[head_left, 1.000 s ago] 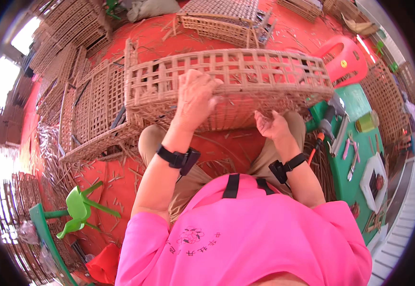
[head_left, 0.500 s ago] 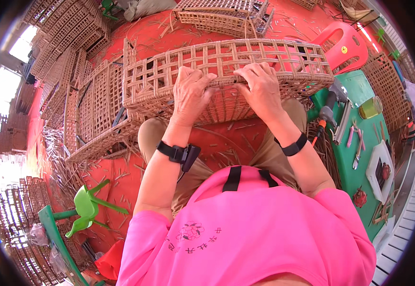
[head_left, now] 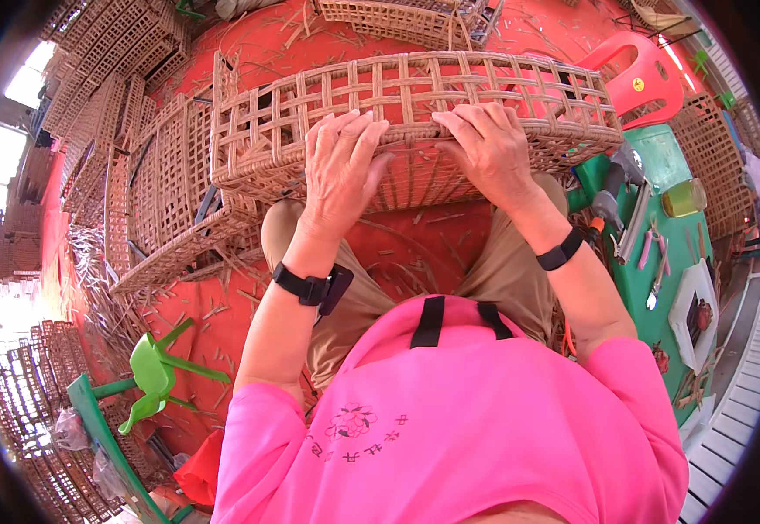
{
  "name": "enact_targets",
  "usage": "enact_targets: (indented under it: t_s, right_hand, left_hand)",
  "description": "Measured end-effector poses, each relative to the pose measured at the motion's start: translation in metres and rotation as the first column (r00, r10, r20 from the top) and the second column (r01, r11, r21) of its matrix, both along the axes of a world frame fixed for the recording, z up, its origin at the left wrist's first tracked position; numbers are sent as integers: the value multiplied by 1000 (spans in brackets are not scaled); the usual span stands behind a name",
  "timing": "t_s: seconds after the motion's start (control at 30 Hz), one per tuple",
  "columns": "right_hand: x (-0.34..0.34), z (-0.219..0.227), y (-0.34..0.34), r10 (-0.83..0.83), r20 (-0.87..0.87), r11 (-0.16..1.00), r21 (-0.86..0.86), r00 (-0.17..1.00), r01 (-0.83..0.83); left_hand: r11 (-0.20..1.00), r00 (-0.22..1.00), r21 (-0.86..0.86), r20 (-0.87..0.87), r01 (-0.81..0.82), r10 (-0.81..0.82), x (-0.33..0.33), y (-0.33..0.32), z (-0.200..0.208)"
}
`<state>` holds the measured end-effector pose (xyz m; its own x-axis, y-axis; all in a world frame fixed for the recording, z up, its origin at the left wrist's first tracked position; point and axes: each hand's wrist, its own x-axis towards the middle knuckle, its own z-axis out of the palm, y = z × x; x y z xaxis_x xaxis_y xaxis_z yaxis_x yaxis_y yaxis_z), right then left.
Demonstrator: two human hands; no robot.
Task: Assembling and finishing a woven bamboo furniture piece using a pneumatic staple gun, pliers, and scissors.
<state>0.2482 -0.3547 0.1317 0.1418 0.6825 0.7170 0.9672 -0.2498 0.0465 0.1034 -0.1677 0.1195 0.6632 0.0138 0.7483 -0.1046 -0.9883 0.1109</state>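
A long brown woven rattan frame (head_left: pixel 406 92) with an open lattice stands across my knees. My left hand (head_left: pixel 340 166) rests over its near edge left of the middle, fingers stretched over the weave and thumb below the edge. On the right, my right hand (head_left: pixel 489 153) is on the same edge, fingers over it and thumb underneath. Both hands hold it more loosely than a tight fist, with a gap of weave between them. The undersides of the fingers are hidden. Dark bands circle both wrists.
A green table (head_left: pixel 650 279) on my right bears a power tool (head_left: pixel 608 196), a glass jar (head_left: pixel 684 198), pliers (head_left: pixel 658 275) and a white tray (head_left: pixel 701 310). Further woven panels (head_left: pixel 170 179) stand at left. A green stool (head_left: pixel 153 371), a red chair (head_left: pixel 646 83) and floor scraps lie around.
My fingers have straightened from a curled grip on the edge, and the hands have spread slightly apart. The woven frame sits a little higher in view and reaches wider.
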Motion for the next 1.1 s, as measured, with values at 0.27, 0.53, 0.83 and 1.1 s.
enact_targets:
  t_s: [0.27,0.53,0.83,1.1]
  right_hand:
    - [8,-2,1,43,72,998,52,996,-47]
    - [4,2,5,57,35,997,53,998,-59]
    - [-48,4,58,58,-55,997,61,997,-55]
    - [-44,-1,67,82,-109,996,-13,991,-84]
  left_hand:
    - [1000,997,-16,-80,-17,15,-9,15,5]
    - [1000,1000,-18,11,-16,16,-4,18,-4]
    - [987,997,-152,64,44,-35,-12,21,2]
    - [8,999,-999,41,41,8,-64,-26,-12]
